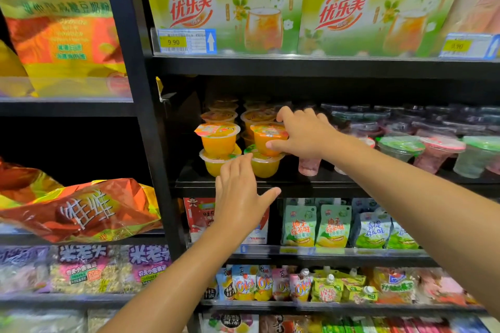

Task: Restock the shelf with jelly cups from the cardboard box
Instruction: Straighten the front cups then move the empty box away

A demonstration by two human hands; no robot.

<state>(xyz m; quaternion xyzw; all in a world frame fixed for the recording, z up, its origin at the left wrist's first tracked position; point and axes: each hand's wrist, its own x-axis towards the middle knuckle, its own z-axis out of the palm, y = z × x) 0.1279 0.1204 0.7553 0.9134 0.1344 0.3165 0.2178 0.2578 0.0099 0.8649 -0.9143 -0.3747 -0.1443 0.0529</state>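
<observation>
Black shop shelving (270, 66) fills the frame from top to bottom, and we stand close to it with both arms reaching toward the middle shelf (297, 186). Across the top of the frame we see two large green and yellow drink multipacks (227, 8) side by side, with a yellow price tag (186, 41) clipped on the shelf edge below the left one. At the left of the frame lie big orange and red snack bags (75, 211), and a tall one (59, 30) stands above them. Green pouch drinks (316, 224) hang under the middle shelf, with smaller spouted pouches (297, 286) lower down.

On the middle shelf, left of centre, orange jelly cups (219, 140) stand stacked two high in rows running to the back. To the right of them are green and pink lidded cups (422, 151), some blurred.

Our right hand (305, 135) grips the top orange jelly cup (267, 138) of the front right stack, thumb under its side and fingers curled over the far rim; it sits on the cup below (263, 166). Our left hand (240, 192) is spread with fingers straight and wide, holding nothing, its fingertips at the front lower cups; we cannot tell whether they touch.
</observation>
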